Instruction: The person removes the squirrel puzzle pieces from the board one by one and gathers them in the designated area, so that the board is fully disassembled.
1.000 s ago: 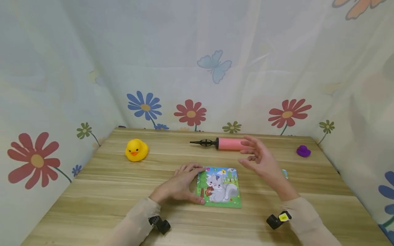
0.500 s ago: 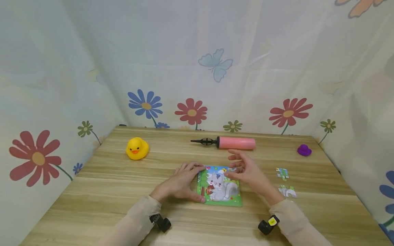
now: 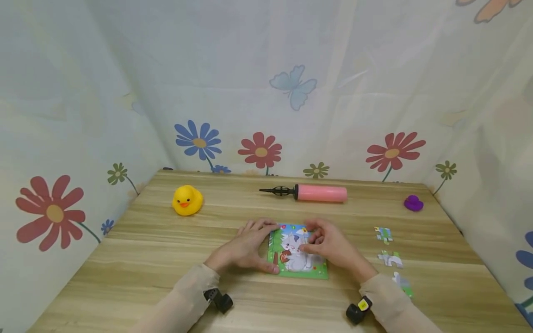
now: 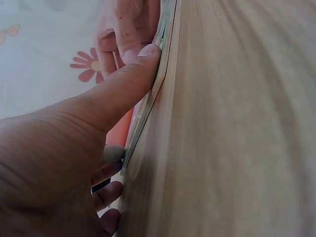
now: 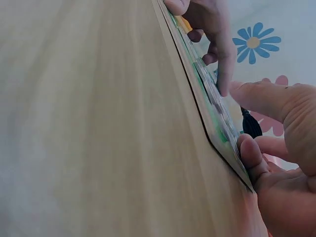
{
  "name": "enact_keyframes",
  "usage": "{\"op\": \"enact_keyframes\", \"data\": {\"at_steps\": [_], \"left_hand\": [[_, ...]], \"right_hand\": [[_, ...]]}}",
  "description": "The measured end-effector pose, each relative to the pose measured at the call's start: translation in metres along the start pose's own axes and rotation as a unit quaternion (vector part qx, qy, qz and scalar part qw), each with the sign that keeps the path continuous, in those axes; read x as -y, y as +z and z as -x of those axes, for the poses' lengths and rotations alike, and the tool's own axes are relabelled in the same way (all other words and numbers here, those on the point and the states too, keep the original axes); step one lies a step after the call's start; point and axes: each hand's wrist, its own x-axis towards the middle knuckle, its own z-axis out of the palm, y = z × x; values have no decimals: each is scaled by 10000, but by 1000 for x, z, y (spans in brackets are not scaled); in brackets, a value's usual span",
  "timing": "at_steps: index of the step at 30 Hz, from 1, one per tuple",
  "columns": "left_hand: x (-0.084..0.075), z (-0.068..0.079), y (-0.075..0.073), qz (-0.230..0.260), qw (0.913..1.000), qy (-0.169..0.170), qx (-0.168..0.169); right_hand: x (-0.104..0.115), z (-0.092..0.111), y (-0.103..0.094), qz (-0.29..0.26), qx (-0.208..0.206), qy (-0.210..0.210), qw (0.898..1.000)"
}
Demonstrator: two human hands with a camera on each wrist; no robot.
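A small square jigsaw puzzle (image 3: 300, 261) with a grey-and-white squirrel picture lies flat at mid-table in the head view. My left hand (image 3: 245, 247) rests along its left side, thumb on the near corner and forefinger at the far one. In the left wrist view the left thumb (image 4: 133, 81) lies straight over the board's edge. My right hand (image 3: 331, 245) reaches over the puzzle's right part, fingers loosely bent, with no piece showing between them. From the right wrist view, the right thumb (image 5: 266, 98) stands apart from the fingers (image 5: 252, 155), whose tips are right at the board.
To the right lie loose jigsaw pieces: one by the far side (image 3: 383, 234), a middle piece (image 3: 390, 259) and a nearer piece (image 3: 402, 284). A pink hand pump (image 3: 320, 193), a yellow rubber duck (image 3: 187, 200) and a small purple duck (image 3: 413, 203) stand farther back.
My right hand has come down and left from above the table onto the puzzle's right part, uncovering the pump and loose pieces. The left hand keeps its place on the puzzle.
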Motion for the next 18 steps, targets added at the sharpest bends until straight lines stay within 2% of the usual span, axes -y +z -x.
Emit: {"op": "enact_keyframes", "data": {"at_steps": [8,14,18], "left_hand": [[1,-2,0,-33,10000,-6,-10],[1,-1,1,-5,10000,-35,-17],[0,-1,1,-11,10000,-33,-17]], "right_hand": [[-1,-1,4,661,-107,-72,9977],[0,-1,6,865,-96,-230,9959],[2,-1,6,952,-41,-168,9953]]}}
